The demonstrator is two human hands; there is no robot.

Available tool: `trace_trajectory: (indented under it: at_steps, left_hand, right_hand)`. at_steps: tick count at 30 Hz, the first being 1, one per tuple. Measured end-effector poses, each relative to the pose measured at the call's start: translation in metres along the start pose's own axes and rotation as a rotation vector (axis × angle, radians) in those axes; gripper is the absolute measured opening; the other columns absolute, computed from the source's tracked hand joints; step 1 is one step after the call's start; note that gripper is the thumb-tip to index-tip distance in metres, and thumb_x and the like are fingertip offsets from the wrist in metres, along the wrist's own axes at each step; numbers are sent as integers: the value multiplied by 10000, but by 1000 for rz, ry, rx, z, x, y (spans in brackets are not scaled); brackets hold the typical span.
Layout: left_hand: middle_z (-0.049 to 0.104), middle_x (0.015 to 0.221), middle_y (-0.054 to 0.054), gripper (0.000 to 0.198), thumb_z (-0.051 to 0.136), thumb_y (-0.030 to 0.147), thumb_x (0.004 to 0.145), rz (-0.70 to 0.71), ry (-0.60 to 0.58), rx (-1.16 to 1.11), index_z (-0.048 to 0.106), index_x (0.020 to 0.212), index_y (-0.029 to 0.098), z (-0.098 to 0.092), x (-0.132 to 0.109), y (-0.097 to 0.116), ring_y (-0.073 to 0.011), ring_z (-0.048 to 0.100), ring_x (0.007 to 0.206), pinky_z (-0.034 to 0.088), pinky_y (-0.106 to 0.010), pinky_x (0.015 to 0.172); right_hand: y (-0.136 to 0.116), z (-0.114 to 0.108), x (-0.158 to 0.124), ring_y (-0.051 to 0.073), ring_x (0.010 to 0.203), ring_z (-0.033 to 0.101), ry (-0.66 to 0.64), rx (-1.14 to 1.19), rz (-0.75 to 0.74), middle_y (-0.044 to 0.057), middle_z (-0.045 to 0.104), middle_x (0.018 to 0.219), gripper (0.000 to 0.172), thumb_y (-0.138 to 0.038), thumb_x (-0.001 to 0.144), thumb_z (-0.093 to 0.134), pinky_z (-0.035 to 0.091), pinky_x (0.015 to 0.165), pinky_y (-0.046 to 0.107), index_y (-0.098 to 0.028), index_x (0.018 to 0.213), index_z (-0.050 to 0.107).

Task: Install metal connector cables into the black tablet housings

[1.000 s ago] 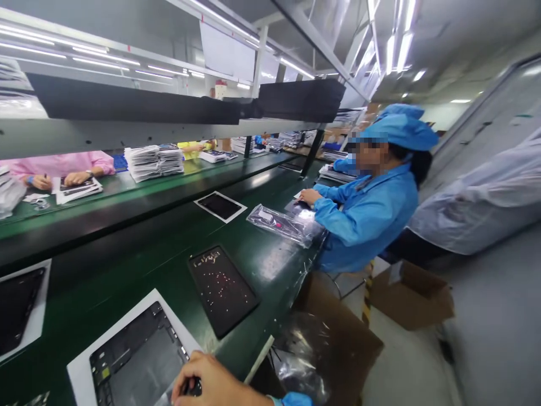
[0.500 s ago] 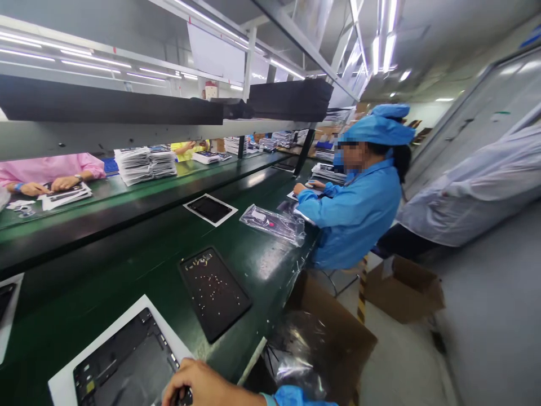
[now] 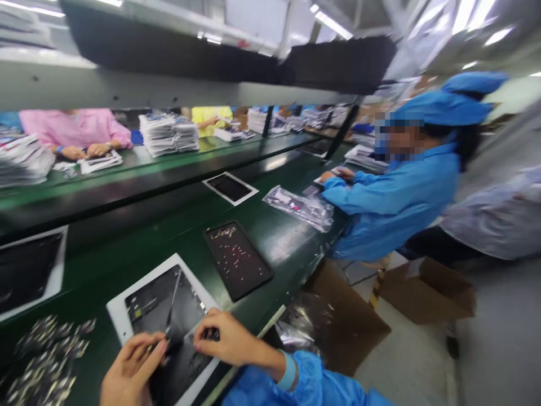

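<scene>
A black tablet housing [image 3: 192, 304] lies on a white sheet [image 3: 117, 309] right in front of me, its inner side up. Over its near left part, my left hand [image 3: 135, 366] is closed around a thin metal tool that looks like tweezers [image 3: 173, 299], tip pointing away from me. At the housing's right edge my right hand [image 3: 230, 338] is pinched; something small and dark shows between its fingers, too unclear to name. Beyond it sits a black tray [image 3: 253, 276] scattered with tiny parts. Small metal pieces [image 3: 51, 355] lie heaped at the lower left.
Another housing on white [image 3: 29, 265] lies left, and one [image 3: 230, 187] farther along the green bench. A plastic bag [image 3: 300, 207] rests near a co-worker in blue [image 3: 401, 192]. Cardboard boxes [image 3: 426, 287] stand on the floor at right. A shelf [image 3: 169, 90] crosses above the bench.
The view has turned left and down, so things sit farther right. My left hand with the tool and the heap of metal pieces have come into view. My right hand stays at the housing's edge.
</scene>
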State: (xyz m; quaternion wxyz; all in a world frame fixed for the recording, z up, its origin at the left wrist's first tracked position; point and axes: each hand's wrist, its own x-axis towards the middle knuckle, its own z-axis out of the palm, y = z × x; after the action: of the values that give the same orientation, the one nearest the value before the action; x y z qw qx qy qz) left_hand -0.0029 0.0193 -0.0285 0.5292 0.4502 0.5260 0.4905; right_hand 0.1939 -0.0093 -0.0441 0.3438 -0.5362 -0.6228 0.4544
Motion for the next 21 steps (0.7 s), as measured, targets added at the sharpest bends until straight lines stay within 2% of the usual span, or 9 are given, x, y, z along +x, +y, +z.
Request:
trace_trajectory:
  at_steps: [2, 4, 6, 13, 21]
  left_hand:
    - [702, 799, -53, 380, 869, 332, 540, -143, -4, -33, 636, 779, 151, 2, -10, -2, -194, 662, 712, 543, -269, 590]
    - [704, 742, -41, 366, 855, 296, 528, -273, -33, -73, 661, 798, 143, 8, -14, 0, -162, 649, 654, 532, -249, 605]
    - [697, 681, -41, 303, 835, 272, 522, -335, -48, -53, 683, 737, 123, 13, -13, 2, -135, 626, 598, 515, -228, 599]
    - [663, 600, -18, 209, 788, 254, 554, -355, -128, 11, 712, 701, 126, 24, -12, 3, -100, 548, 519, 431, -189, 482]
    - [643, 566, -10, 205, 785, 259, 559, -385, -163, 31, 705, 690, 124, 25, -11, 1, -88, 516, 459, 408, -192, 460]
  right_hand:
    - [-3, -2, 0, 144, 750, 569, -3, 16, -15, 6, 649, 713, 65, -135, 749, 677, 446, 739, 242, -177, 754, 727]
    - [-5, -4, 1, 148, 749, 565, -40, 25, -15, 14, 648, 725, 66, -138, 764, 661, 445, 743, 255, -172, 755, 717]
    - [-6, -7, 4, 151, 752, 562, -86, 30, -5, 22, 653, 749, 65, -147, 775, 650, 446, 750, 266, -169, 761, 709]
    - [-9, -17, 9, 145, 718, 545, -231, 32, 42, 17, 638, 738, 77, -190, 789, 640, 439, 712, 262, -160, 763, 706]
    - [-11, -19, 15, 125, 660, 539, -259, -11, 58, 1, 620, 686, 68, -159, 755, 656, 424, 654, 235, -152, 719, 713]
